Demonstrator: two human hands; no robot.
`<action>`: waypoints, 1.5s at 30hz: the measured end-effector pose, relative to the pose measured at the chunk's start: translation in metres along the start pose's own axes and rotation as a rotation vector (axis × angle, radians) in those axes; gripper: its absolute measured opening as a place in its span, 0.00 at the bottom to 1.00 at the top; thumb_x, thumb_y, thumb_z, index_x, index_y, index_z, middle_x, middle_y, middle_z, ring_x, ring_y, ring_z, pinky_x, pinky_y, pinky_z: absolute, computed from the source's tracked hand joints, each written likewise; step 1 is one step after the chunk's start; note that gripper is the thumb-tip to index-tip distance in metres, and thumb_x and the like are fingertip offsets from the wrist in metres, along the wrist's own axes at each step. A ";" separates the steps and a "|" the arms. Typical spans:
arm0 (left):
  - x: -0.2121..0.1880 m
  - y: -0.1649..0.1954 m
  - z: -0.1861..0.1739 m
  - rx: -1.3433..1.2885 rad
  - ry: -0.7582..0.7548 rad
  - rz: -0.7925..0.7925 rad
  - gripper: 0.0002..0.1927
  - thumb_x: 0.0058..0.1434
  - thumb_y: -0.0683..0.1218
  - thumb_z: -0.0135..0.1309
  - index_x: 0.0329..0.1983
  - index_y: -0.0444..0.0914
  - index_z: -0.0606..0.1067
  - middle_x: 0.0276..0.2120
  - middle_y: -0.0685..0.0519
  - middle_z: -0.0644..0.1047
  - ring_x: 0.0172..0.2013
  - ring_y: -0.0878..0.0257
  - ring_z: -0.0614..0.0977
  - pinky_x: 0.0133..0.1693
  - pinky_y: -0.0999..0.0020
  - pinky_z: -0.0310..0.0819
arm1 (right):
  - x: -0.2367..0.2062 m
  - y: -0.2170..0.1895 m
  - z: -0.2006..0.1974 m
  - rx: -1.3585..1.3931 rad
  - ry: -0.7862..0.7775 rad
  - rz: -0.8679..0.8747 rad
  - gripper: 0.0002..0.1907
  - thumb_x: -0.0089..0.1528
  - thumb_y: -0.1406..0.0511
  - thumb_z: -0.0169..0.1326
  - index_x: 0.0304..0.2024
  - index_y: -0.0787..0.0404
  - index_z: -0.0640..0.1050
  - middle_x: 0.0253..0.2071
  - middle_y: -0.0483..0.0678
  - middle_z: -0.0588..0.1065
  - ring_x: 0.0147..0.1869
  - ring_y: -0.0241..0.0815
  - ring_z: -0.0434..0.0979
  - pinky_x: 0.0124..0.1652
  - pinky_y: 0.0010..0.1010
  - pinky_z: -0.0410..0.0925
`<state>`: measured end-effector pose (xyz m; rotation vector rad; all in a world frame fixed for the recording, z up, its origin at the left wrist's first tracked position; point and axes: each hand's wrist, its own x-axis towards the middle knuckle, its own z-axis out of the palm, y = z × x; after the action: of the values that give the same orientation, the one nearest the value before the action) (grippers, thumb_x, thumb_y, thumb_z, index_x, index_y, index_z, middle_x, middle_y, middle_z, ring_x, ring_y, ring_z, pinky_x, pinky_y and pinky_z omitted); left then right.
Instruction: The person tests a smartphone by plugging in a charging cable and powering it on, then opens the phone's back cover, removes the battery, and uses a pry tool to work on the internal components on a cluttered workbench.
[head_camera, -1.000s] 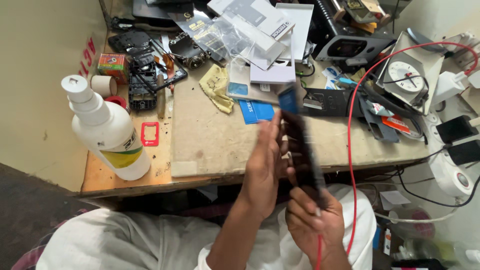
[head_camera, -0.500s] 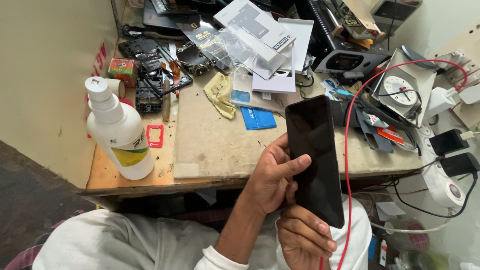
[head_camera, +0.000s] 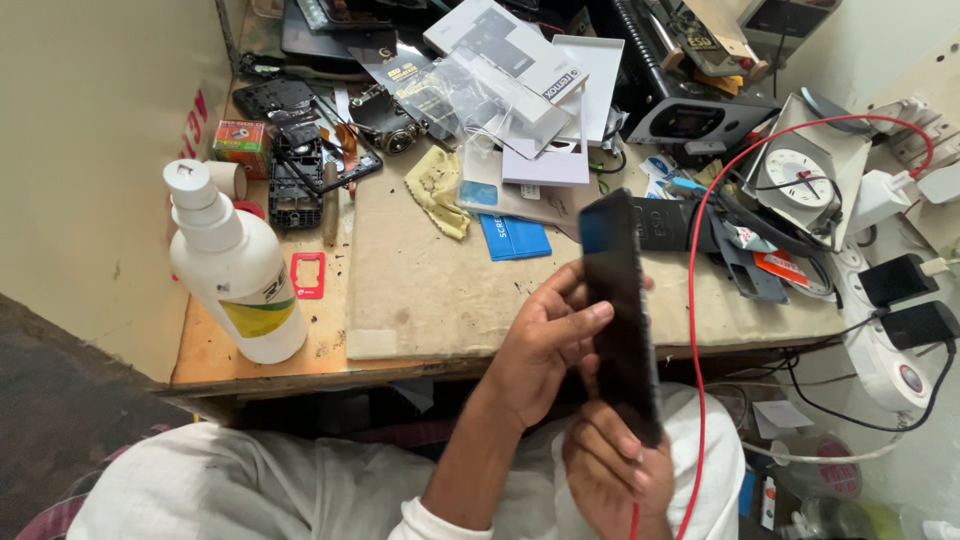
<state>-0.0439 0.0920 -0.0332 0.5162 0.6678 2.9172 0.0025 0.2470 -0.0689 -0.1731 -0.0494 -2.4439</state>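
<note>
I hold a black smartphone (head_camera: 620, 310) in both hands above the front edge of the wooden workbench (head_camera: 420, 290). The phone stands nearly upright, its dark screen turned partly sideways. My left hand (head_camera: 545, 340) grips its left side, fingers wrapped across the middle. Lower down, my right hand (head_camera: 612, 470) clasps the bottom end. A red cable (head_camera: 693, 330) hangs just right of the phone.
A white plastic bottle (head_camera: 240, 275) stands at the bench's left front. A yellow cloth (head_camera: 437, 190), a blue card (head_camera: 512, 238), packaging, phone parts, a round gauge (head_camera: 795, 172) and chargers (head_camera: 900, 290) crowd the back and right. A beige wall runs along the left.
The phone went from edge-on to showing its full dark face, and now is turned partly sideways again. Both hands have kept hold of it.
</note>
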 end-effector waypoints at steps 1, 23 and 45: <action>0.000 0.001 0.002 0.055 0.054 -0.011 0.27 0.69 0.47 0.53 0.69 0.34 0.64 0.60 0.48 0.75 0.52 0.64 0.80 0.52 0.68 0.76 | 0.001 -0.006 0.003 -0.187 0.020 -0.058 0.23 0.69 0.72 0.44 0.66 0.76 0.65 0.30 0.56 0.74 0.25 0.43 0.77 0.24 0.26 0.70; -0.011 0.010 0.011 0.144 0.384 0.128 0.18 0.68 0.44 0.49 0.52 0.24 0.74 0.40 0.38 0.82 0.38 0.51 0.87 0.37 0.56 0.85 | -0.009 -0.018 0.022 -1.246 0.408 -0.174 0.28 0.63 0.69 0.47 0.65 0.76 0.68 0.41 0.63 0.79 0.26 0.49 0.80 0.25 0.36 0.72; -0.045 -0.006 -0.016 -0.283 -0.119 0.217 0.17 0.66 0.43 0.56 0.52 0.25 0.74 0.38 0.33 0.80 0.37 0.47 0.85 0.41 0.54 0.83 | -0.036 0.033 0.030 -2.072 0.236 -0.815 0.27 0.51 0.78 0.66 0.53 0.66 0.74 0.42 0.55 0.79 0.46 0.42 0.85 0.46 0.28 0.80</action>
<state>-0.0073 0.0837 -0.0628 0.7608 0.1877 3.0737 0.0548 0.2468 -0.0445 -0.7884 2.8647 -1.9817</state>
